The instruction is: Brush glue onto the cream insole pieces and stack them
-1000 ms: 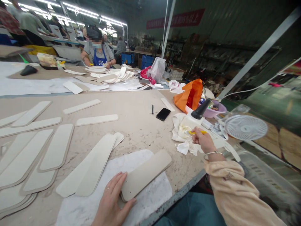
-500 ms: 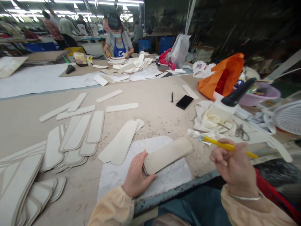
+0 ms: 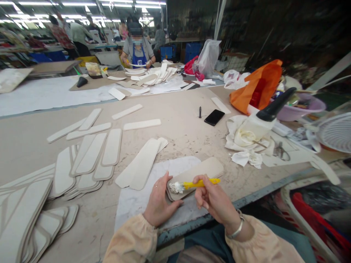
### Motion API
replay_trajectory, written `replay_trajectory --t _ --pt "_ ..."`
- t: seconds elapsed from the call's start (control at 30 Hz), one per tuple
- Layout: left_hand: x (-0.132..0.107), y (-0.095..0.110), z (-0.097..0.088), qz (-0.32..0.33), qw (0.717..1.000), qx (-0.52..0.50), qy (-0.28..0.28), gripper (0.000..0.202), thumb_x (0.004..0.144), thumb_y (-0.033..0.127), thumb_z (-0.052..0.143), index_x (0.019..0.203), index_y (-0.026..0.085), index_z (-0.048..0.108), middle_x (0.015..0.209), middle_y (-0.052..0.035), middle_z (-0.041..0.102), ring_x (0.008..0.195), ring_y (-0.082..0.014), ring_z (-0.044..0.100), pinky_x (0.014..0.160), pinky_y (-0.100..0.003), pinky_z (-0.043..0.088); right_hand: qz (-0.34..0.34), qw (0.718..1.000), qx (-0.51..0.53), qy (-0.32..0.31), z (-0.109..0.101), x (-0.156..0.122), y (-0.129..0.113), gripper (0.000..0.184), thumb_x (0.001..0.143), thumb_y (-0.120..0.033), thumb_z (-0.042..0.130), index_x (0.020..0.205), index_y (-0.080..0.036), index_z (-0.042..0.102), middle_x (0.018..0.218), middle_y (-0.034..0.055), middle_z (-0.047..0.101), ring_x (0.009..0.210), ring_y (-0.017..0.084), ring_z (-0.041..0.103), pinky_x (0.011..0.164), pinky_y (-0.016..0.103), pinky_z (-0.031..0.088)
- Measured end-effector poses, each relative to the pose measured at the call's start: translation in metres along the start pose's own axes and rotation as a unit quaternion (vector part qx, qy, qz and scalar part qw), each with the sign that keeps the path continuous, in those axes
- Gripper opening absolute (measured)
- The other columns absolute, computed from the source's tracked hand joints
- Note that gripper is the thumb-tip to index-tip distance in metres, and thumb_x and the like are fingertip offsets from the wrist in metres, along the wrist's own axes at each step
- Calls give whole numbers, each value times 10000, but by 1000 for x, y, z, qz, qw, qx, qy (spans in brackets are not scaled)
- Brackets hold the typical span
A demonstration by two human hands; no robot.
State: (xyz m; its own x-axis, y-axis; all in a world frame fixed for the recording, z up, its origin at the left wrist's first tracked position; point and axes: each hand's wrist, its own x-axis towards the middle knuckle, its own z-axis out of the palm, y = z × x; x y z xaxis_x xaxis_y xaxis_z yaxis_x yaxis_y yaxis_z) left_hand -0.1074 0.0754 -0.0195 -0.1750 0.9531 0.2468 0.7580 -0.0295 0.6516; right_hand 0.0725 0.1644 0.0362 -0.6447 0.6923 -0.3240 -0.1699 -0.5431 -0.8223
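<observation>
My left hand [image 3: 160, 201] lies flat on the near end of a beige oblong pad [image 3: 204, 169], pinning it to a white sheet [image 3: 137, 199] at the table's front edge. My right hand [image 3: 215, 199] is closed round a yellow-handled brush [image 3: 196, 184]. The brush's white, glue-laden bristles rest on the pad's left end, just beside my left fingertips. To the right stands a white glue pot [image 3: 248, 133] with a black handle on crumpled white rags.
Several beige pads [image 3: 87, 159] lie spread and stacked over the left of the table. A black phone [image 3: 214, 117], a pen, scissors [image 3: 279, 150], an orange bag [image 3: 257, 87], a purple basin and a white fan [image 3: 334, 131] sit to the right. Another person works at the far table [image 3: 137, 45].
My right hand carried the brush from the glue pot leftward and down onto the pad. The left hand stayed on the pad.
</observation>
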Motion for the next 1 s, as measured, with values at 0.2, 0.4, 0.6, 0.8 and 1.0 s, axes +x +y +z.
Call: replay_trajectory --t 0.2,0.4,0.6,0.8,1.0 --pt "0 -1 1 3 1000 12 0 946 686 390 703 1426 166 156 1273 -157 511 1186 -299 485 993 -486 393 -3 999 -3 37 -9 8 -5 401 833 -607 467 903 -214 506 430 -77 488 346 62 281 451 203 380" --pt "0 -1 0 3 1000 28 -6 871 732 382 657 1420 167 168 1277 -147 506 1190 -289 481 993 -484 399 -34 995 6 95 -41 12 -20 399 817 -607 497 911 -219 506 432 -86 461 359 61 274 455 204 394" --pt "2 -3 1 16 999 46 8 865 728 394 662 1422 184 191 1270 -145 519 1181 -305 493 972 -497 420 -77 982 -8 170 -68 14 -42 419 773 -626 541 876 -221 504 432 -86 475 364 64 307 471 217 406" --pt "1 -5 2 15 998 64 13 864 717 413 668 1415 190 209 1262 -134 531 1178 -305 497 976 -499 422 -123 963 -36 237 -89 16 -54 431 753 -637 548 859 -223 493 427 -92 471 356 69 324 465 228 411" --pt "1 -6 3 18 997 68 15 851 722 407 663 1408 177 216 1269 -140 527 1184 -303 493 980 -492 420 -156 954 -23 256 -92 11 -58 387 776 -599 558 863 -228 493 428 -89 476 366 70 336 476 216 418"
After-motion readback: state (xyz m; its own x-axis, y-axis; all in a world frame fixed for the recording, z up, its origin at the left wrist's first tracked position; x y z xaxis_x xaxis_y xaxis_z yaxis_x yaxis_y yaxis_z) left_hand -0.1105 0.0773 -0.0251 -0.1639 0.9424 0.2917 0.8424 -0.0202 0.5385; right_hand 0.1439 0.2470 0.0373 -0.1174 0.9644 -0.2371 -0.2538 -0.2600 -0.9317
